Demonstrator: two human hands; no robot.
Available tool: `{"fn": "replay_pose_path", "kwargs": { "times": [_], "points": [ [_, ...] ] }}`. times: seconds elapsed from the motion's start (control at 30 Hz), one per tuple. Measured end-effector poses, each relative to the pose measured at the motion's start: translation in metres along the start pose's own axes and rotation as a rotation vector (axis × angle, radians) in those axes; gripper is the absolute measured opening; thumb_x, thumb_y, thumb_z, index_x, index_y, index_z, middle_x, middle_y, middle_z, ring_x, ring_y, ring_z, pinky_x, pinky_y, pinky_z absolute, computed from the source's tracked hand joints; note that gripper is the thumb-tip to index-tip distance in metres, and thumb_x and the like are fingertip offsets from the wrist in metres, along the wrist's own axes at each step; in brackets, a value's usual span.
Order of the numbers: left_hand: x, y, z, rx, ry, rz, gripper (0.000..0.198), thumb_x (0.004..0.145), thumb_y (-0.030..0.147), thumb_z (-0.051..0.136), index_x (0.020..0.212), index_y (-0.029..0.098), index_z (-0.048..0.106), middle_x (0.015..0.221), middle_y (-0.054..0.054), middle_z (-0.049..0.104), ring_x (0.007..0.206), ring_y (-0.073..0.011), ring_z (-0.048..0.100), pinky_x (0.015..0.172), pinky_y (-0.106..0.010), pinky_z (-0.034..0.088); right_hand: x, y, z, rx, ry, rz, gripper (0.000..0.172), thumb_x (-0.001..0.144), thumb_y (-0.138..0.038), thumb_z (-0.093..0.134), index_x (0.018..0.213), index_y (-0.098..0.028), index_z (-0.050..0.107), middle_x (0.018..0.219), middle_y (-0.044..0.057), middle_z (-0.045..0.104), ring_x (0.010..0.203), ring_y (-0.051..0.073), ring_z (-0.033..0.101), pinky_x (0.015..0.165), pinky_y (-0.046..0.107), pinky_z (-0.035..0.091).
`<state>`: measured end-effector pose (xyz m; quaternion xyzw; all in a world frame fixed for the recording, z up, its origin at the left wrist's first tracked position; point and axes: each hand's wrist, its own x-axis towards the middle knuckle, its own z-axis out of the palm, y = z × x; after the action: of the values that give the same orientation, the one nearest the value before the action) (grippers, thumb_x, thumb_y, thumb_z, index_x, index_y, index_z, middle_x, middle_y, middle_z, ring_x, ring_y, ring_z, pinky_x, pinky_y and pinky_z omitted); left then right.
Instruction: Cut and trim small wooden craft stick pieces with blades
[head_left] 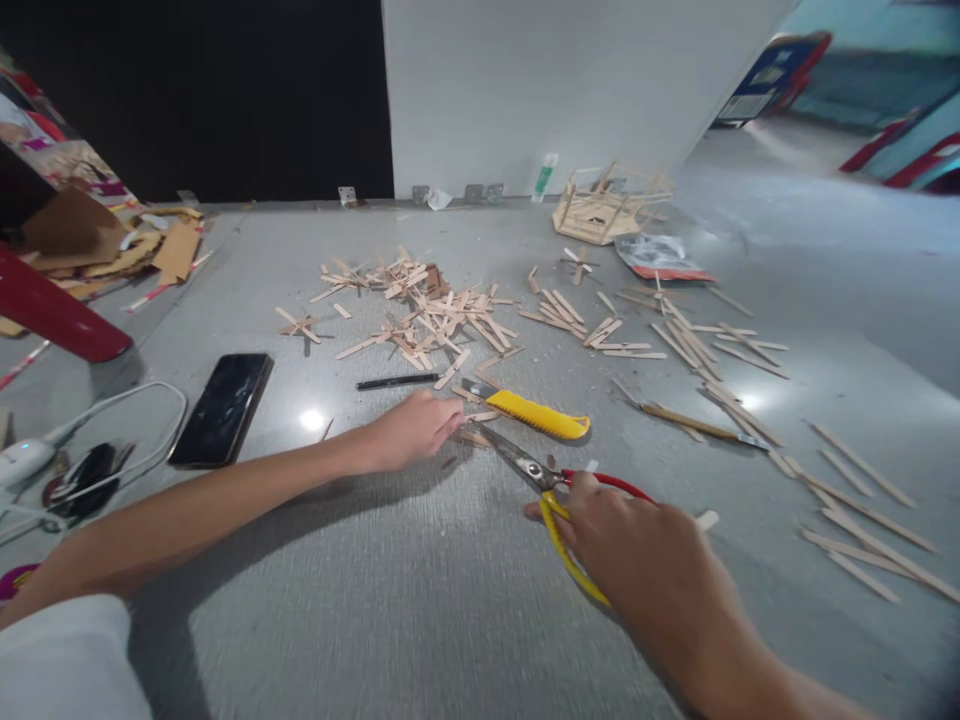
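My right hand (645, 560) is closed round the red and yellow handles of a pair of scissors (525, 465), whose blades point up-left along the grey floor. My left hand (412, 428) reaches in from the left and pinches a short wooden stick (480, 418) right at the blade tips. A yellow utility knife (536, 413) lies just behind the scissors. A black pen (397, 381) lies beyond my left hand. A heap of cut stick pieces (427, 320) is spread further back.
A black phone (222, 408) lies at the left beside white cables (112, 440). Long wooden sticks (862, 520) are scattered at the right. A stick-built frame (607, 205) and a glue tube (546, 177) stand by the wall. Cardboard scraps (135, 250) lie far left.
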<state>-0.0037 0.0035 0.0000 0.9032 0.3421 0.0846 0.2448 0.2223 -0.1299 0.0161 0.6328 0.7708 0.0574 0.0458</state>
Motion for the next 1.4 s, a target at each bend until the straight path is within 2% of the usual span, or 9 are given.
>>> {"fn": "replay_pose_path", "kwargs": {
  "times": [0.23,0.43,0.63,0.7,0.83,0.97,1.07,1.13,1.4],
  "points": [
    [-0.002,-0.003,0.006,0.042,0.024,0.012,0.033,0.101,0.023,0.035,0.069,0.022,0.041,0.055,0.004,0.036,0.052,-0.0134,0.033,0.057,-0.030,0.026,0.020,-0.001,-0.022,0.023,-0.237,-0.091,0.041,0.102,-0.035,0.045,0.070,-0.020,0.066,0.065,0.010,0.070,0.058,0.027,0.072,0.047,0.030,0.037],
    [-0.003,-0.007,0.009,0.020,0.026,0.036,0.026,0.097,0.017,0.038,0.072,0.022,0.039,0.059,0.003,0.037,0.056,-0.0147,0.037,0.058,-0.030,0.027,0.016,-0.019,-0.036,-0.089,-0.254,0.032,0.033,0.091,0.000,0.043,0.085,-0.012,0.073,0.073,0.017,0.072,0.064,0.029,0.073,0.048,0.030,0.038],
    [-0.006,-0.012,0.010,-0.040,0.004,0.050,0.024,0.093,0.015,0.040,0.071,0.023,0.036,0.057,0.004,0.034,0.050,-0.0129,0.032,0.053,-0.030,0.022,0.040,0.010,-0.043,0.134,-0.368,-0.026,0.032,0.097,-0.035,0.056,0.074,-0.019,0.070,0.070,0.008,0.072,0.056,0.020,0.068,0.046,0.026,0.037],
    [-0.006,-0.013,0.011,-0.053,0.018,0.062,0.024,0.093,0.015,0.039,0.071,0.023,0.035,0.058,0.004,0.034,0.051,-0.0129,0.032,0.054,-0.030,0.022,0.036,0.004,-0.043,0.017,-0.321,-0.028,0.024,0.095,-0.020,0.054,0.079,-0.017,0.072,0.075,0.010,0.075,0.062,0.023,0.071,0.047,0.027,0.038],
    [-0.004,-0.012,0.012,-0.026,0.038,0.045,0.023,0.091,0.012,0.041,0.071,0.023,0.035,0.058,0.004,0.033,0.053,-0.0141,0.033,0.056,-0.030,0.023,0.019,-0.022,-0.039,-0.185,-0.236,0.002,0.040,0.086,0.007,0.039,0.089,-0.012,0.075,0.075,0.015,0.074,0.064,0.026,0.073,0.048,0.029,0.042],
    [-0.005,-0.008,0.008,-0.055,-0.012,0.017,0.026,0.089,0.008,0.042,0.069,0.023,0.033,0.057,0.005,0.031,0.051,-0.0131,0.031,0.054,-0.029,0.022,0.035,-0.004,-0.043,0.061,-0.327,-0.030,0.026,0.095,-0.017,0.053,0.075,-0.017,0.069,0.074,0.011,0.074,0.063,0.025,0.073,0.048,0.028,0.042],
    [-0.008,-0.007,0.005,-0.082,-0.017,0.014,0.026,0.090,0.007,0.042,0.071,0.022,0.033,0.058,0.006,0.032,0.050,-0.0114,0.030,0.052,-0.028,0.021,0.056,0.023,-0.051,0.299,-0.437,-0.006,0.039,0.094,-0.051,0.060,0.073,-0.019,0.063,0.070,0.006,0.072,0.058,0.020,0.069,0.047,0.026,0.041],
    [-0.008,-0.008,0.006,-0.079,-0.011,0.007,0.025,0.092,0.009,0.042,0.072,0.022,0.034,0.058,0.006,0.034,0.049,-0.0109,0.031,0.052,-0.027,0.022,0.059,0.026,-0.053,0.272,-0.434,0.003,0.043,0.093,-0.056,0.060,0.072,-0.019,0.063,0.068,0.005,0.071,0.057,0.019,0.068,0.047,0.025,0.038],
    [-0.004,-0.009,0.012,0.044,0.046,-0.034,0.033,0.104,0.025,0.031,0.074,0.020,0.043,0.061,0.002,0.042,0.054,-0.0129,0.037,0.057,-0.029,0.026,0.020,-0.021,-0.033,-0.077,-0.305,0.071,0.020,0.097,-0.011,0.052,0.097,-0.012,0.072,0.083,0.015,0.076,0.075,0.027,0.077,0.051,0.027,0.039]
  ]
}}
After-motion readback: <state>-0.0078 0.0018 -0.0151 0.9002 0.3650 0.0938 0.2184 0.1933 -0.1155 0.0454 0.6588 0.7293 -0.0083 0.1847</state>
